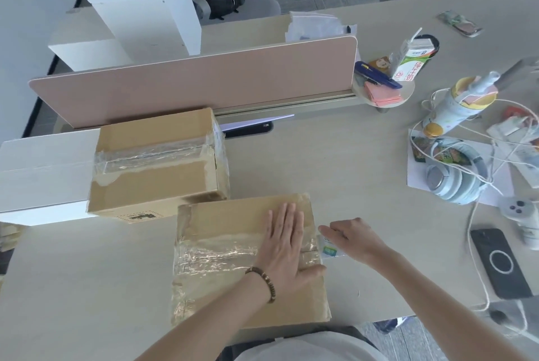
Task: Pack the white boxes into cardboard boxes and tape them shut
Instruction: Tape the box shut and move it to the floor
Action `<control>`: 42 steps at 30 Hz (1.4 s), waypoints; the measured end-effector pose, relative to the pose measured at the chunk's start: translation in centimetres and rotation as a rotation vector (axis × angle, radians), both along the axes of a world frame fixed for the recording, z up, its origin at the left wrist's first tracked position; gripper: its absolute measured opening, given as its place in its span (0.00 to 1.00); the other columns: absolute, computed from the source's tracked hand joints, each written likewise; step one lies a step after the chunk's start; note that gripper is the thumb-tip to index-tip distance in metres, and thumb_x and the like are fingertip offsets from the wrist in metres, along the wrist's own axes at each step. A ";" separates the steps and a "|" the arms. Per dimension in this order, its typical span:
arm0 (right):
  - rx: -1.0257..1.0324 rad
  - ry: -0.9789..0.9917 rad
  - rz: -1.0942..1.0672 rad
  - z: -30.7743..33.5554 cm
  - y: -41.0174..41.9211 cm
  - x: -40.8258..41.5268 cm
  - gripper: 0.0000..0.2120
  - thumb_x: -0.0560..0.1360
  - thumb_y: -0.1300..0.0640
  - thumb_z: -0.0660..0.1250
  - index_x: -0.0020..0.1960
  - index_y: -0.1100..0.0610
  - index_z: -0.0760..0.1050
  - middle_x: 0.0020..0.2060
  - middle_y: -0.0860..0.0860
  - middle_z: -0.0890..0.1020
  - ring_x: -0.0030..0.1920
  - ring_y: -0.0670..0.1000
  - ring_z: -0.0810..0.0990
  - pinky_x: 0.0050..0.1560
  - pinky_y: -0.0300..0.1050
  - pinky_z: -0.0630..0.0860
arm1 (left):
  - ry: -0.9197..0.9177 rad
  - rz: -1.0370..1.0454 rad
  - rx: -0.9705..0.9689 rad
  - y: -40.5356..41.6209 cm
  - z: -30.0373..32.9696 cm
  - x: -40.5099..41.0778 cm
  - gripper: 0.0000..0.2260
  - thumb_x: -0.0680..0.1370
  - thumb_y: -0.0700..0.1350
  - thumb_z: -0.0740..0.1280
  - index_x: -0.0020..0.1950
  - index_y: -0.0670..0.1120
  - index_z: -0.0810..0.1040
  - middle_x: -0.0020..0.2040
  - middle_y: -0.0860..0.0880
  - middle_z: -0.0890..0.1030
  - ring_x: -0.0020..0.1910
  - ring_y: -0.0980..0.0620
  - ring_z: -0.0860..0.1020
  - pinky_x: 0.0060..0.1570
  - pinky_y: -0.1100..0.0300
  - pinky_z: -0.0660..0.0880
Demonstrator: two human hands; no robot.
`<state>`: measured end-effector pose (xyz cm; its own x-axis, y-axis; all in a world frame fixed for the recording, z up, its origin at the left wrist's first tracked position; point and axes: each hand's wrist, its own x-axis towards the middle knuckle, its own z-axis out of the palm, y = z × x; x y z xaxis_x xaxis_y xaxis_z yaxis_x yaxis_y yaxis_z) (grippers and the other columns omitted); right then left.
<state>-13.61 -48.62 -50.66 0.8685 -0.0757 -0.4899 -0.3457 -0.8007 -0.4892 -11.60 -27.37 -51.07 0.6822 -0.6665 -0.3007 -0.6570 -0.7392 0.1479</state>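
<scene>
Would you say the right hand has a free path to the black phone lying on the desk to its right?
Probably yes. The right hand sits just beside the near cardboard box, and only bare desk lies between it and the black phone; a white cable runs alongside the phone.

Both bare forearms reach in from the bottom edge, angled up and toward the middle. Left hand lies flat, palm down, four fingers straight and close together pointing away from the body, thumb splayed out to the right; wrist straight, a dark brown beaded bracelet around it. Right hand sits just to the right of the left, back of hand up, knuckles bent, fingers curled down and pointing left, pinching something small under the fingertips; what exactly is mostly hidden. Right wrist slightly cocked, forearm running down to the lower right. Hands near, not touching.
</scene>
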 end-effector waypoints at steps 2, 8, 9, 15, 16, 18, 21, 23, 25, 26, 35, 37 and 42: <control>0.142 0.038 -0.081 -0.3 -1.3 -0.2 0.28 0.77 0.39 0.64 0.32 0.60 0.62 0.26 0.49 0.63 0.28 0.47 0.61 0.28 0.40 0.57 | -0.027 -0.012 -0.022 0.0 -0.6 0.1 0.48 0.76 0.75 0.47 0.80 0.39 0.41 0.80 0.38 0.37 0.78 0.37 0.35 0.74 0.33 0.44; 0.572 0.129 -0.175 -0.1 -3.9 -0.9 0.14 0.68 0.51 0.62 0.34 0.59 0.62 0.31 0.51 0.63 0.34 0.49 0.61 0.38 0.47 0.56 | -0.031 -0.056 0.001 -0.7 -0.3 0.1 0.44 0.75 0.72 0.54 0.82 0.47 0.48 0.81 0.40 0.49 0.77 0.27 0.43 0.69 0.25 0.49; 0.566 0.137 -0.143 -0.1 -3.9 -0.7 0.13 0.67 0.52 0.61 0.34 0.60 0.64 0.31 0.51 0.63 0.34 0.49 0.61 0.37 0.47 0.56 | -0.027 -0.045 0.007 -0.9 -0.2 0.1 0.44 0.74 0.71 0.56 0.82 0.47 0.48 0.81 0.39 0.50 0.76 0.26 0.44 0.69 0.24 0.49; 0.541 0.158 -0.067 -0.2 -3.6 0.1 0.08 0.65 0.52 0.60 0.29 0.51 0.65 0.27 0.45 0.64 0.31 0.47 0.62 0.32 0.42 0.57 | -0.033 -0.001 -0.015 -1.2 -0.2 -0.2 0.43 0.72 0.70 0.59 0.81 0.48 0.54 0.82 0.42 0.50 0.78 0.30 0.43 0.70 0.26 0.48; 0.546 0.153 -0.057 -0.2 -3.4 0.2 0.08 0.65 0.52 0.61 0.29 0.50 0.65 0.27 0.45 0.64 0.31 0.48 0.62 0.32 0.42 0.57 | -0.032 0.011 -0.025 -1.1 -0.3 -0.3 0.43 0.72 0.69 0.60 0.81 0.49 0.54 0.82 0.42 0.50 0.78 0.31 0.44 0.70 0.26 0.49; 0.542 0.152 -0.033 -0.2 -3.1 0.4 0.08 0.65 0.52 0.61 0.29 0.50 0.65 0.27 0.45 0.64 0.31 0.48 0.62 0.33 0.44 0.57 | -0.037 0.028 -0.030 -0.8 -0.4 -0.4 0.43 0.72 0.69 0.60 0.81 0.49 0.54 0.81 0.41 0.50 0.78 0.31 0.45 0.70 0.26 0.50; 0.527 0.185 0.011 0.0 -2.1 0.9 0.07 0.65 0.52 0.60 0.31 0.52 0.65 0.27 0.44 0.63 0.31 0.47 0.61 0.33 0.45 0.56 | -0.058 0.045 -0.007 0.4 -0.5 -0.6 0.44 0.72 0.69 0.61 0.81 0.49 0.55 0.81 0.39 0.51 0.78 0.30 0.47 0.69 0.25 0.52; 0.540 0.219 0.045 -0.1 -1.0 1.1 0.08 0.65 0.51 0.60 0.32 0.53 0.64 0.28 0.44 0.63 0.32 0.47 0.61 0.35 0.46 0.56 | -0.064 0.059 0.011 1.7 -0.6 -0.7 0.44 0.72 0.70 0.61 0.81 0.48 0.56 0.81 0.38 0.52 0.78 0.30 0.49 0.69 0.25 0.53; 0.568 0.254 0.091 -0.4 0.0 1.4 0.08 0.64 0.49 0.61 0.31 0.51 0.65 0.29 0.46 0.63 0.34 0.49 0.62 0.38 0.47 0.57 | -0.070 0.080 0.018 3.2 -0.6 -1.0 0.44 0.72 0.70 0.62 0.81 0.47 0.56 0.81 0.38 0.52 0.78 0.30 0.48 0.69 0.25 0.53; 0.572 0.269 0.123 -0.4 0.6 1.6 0.07 0.64 0.48 0.61 0.31 0.49 0.67 0.29 0.45 0.64 0.34 0.49 0.62 0.38 0.47 0.57 | -0.075 0.090 0.018 3.8 -0.6 -1.0 0.44 0.72 0.70 0.62 0.81 0.47 0.56 0.81 0.38 0.52 0.78 0.30 0.48 0.69 0.25 0.53; 0.391 0.369 0.430 -0.6 3.4 4.4 0.09 0.74 0.52 0.64 0.36 0.50 0.71 0.32 0.46 0.66 0.35 0.48 0.66 0.38 0.47 0.60 | -0.088 0.107 0.019 7.4 -0.9 -1.0 0.44 0.71 0.70 0.60 0.80 0.45 0.59 0.80 0.37 0.55 0.77 0.28 0.52 0.68 0.24 0.54; 0.352 0.367 0.475 -0.7 3.1 4.7 0.12 0.73 0.49 0.64 0.36 0.53 0.66 0.33 0.47 0.64 0.35 0.50 0.63 0.39 0.48 0.58 | -0.080 0.107 0.011 7.3 -0.9 -1.0 0.44 0.72 0.70 0.60 0.80 0.45 0.59 0.80 0.37 0.54 0.77 0.29 0.51 0.68 0.24 0.53; 0.170 0.324 0.430 -1.9 2.2 4.1 0.23 0.71 0.36 0.63 0.35 0.55 0.62 0.33 0.49 0.63 0.35 0.53 0.63 0.37 0.48 0.59 | -0.075 0.115 -0.001 7.5 -0.7 -1.1 0.44 0.71 0.69 0.62 0.80 0.46 0.59 0.80 0.38 0.54 0.78 0.29 0.50 0.68 0.24 0.54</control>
<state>-9.47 -46.44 -52.61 0.6069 0.3552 -0.7110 -0.1600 -0.8217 -0.5470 -12.65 -19.89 -51.72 0.7749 -0.5827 -0.2449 -0.5769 -0.8103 0.1026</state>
